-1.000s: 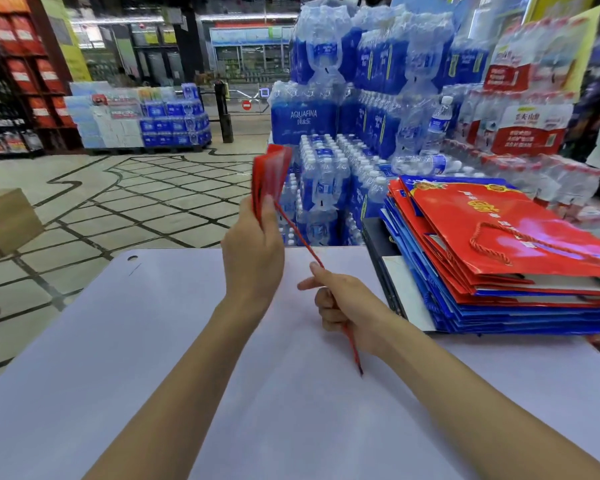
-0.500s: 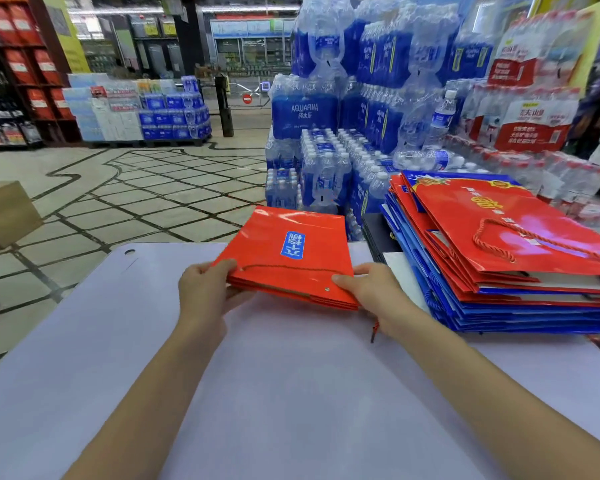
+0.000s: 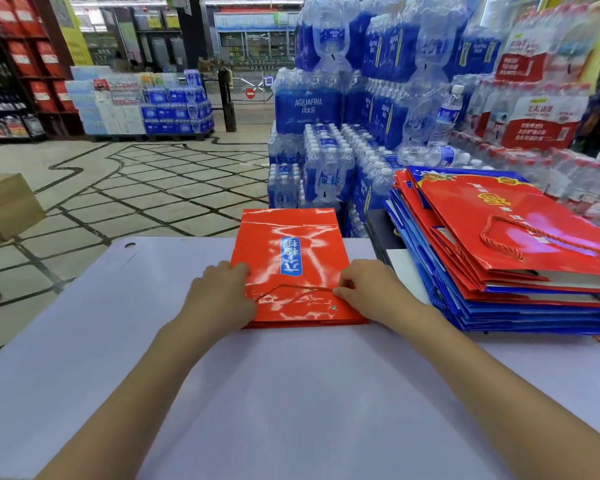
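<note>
A flat, folded red gift bag (image 3: 291,258) with a blue label lies on the pale lilac table (image 3: 291,393), its far end over the table's back edge. My left hand (image 3: 219,296) rests on the bag's near left corner, fingers curled at its edge. My right hand (image 3: 371,289) pinches the bag's red cord handle (image 3: 291,289) at its right end, on top of the bag.
A stack of flat red and blue gift bags (image 3: 499,258) lies at the table's right. Behind the table stand shrink-wrapped packs of bottled water (image 3: 326,109). A cardboard box (image 3: 4,206) sits on the tiled floor at left; shop shelves (image 3: 25,64) lie beyond.
A second ago my left hand held the bag upright on edge while my right pulled its cord. The bag then came down flat on the table, and both hands now lie on it.
</note>
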{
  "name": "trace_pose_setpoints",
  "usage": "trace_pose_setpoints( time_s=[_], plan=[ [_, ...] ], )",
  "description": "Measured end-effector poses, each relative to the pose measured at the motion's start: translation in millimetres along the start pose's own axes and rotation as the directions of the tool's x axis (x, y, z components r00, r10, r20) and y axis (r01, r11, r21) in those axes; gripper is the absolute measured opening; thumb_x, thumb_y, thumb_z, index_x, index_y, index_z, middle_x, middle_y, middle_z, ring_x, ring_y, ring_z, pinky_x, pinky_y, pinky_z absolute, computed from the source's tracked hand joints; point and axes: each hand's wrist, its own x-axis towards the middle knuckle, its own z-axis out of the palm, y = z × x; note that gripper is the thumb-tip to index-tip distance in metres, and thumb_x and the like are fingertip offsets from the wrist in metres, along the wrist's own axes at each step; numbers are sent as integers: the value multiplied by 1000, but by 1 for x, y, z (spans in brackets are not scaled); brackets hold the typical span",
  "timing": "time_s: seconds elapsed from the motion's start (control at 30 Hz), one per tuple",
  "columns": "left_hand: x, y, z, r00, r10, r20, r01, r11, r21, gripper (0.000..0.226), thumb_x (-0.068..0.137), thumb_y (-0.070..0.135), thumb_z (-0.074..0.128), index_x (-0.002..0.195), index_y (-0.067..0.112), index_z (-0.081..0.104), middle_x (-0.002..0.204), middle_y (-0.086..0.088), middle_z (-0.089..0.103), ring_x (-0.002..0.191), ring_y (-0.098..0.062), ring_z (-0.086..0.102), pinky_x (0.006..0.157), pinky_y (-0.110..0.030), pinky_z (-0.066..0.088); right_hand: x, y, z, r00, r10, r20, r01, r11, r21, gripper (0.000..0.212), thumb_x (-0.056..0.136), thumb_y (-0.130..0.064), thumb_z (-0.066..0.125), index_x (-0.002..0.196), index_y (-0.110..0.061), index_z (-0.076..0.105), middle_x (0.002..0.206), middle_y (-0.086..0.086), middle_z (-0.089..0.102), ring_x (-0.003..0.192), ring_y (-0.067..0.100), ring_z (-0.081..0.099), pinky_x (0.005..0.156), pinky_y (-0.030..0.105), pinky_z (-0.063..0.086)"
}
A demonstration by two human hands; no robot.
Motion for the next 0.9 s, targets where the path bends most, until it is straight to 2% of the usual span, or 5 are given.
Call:
trace_pose_setpoints(
  time_s=[0.1, 0.27, 0.53, 0.7, 0.9],
  plan=[
    [16, 29, 3, 956, 289, 54, -272, 939, -209, 44, 89, 15, 49, 132, 23, 51, 131, -4, 54, 118, -23, 50, 98, -37, 44, 1, 4, -1, 1000, -28, -12, 28, 999, 21, 23, 92, -40, 62, 89, -19, 70, 95, -2, 64, 91, 18, 58, 82, 34, 48],
    [36, 55, 28, 864, 498, -76, -503, 848, -164, 26, 94, 31, 56, 118, 22, 61, 109, 0, 57, 104, -18, 53, 81, -28, 42, 0, 9, 6, 996, -66, -60, 71, 995, 73, 24, 90, -39, 65, 85, -16, 72, 90, -2, 63, 88, 19, 58, 82, 39, 47],
    [42, 24, 34, 889, 420, -181, -456, 847, -274, 7, 90, 25, 60, 89, 18, 63, 88, 4, 59, 83, -15, 55, 73, -31, 46, -6, 18, 8, 990, -81, -111, 99, 982, 164, 17, 93, -24, 64, 106, -20, 75, 103, -1, 66, 97, 15, 58, 89, 26, 43],
    [40, 1, 25, 936, 329, -125, -351, 903, -249, 6, 82, 26, 60, 78, 23, 57, 82, 8, 59, 81, -13, 53, 72, -32, 48, -5, 19, 6, 988, -60, -139, 88, 975, 205, 19, 94, -27, 64, 109, -22, 74, 103, -2, 69, 99, 16, 60, 91, 29, 44],
    [42, -5, 22, 971, 236, -43, -240, 953, -185, 14, 79, 33, 60, 76, 23, 51, 80, 6, 58, 79, -16, 55, 70, -32, 46, -10, 13, 10, 992, -126, 25, 120, 978, 169, 33, 103, -22, 46, 132, -20, 61, 118, 1, 56, 112, 17, 53, 93, 19, 37]
  ],
)
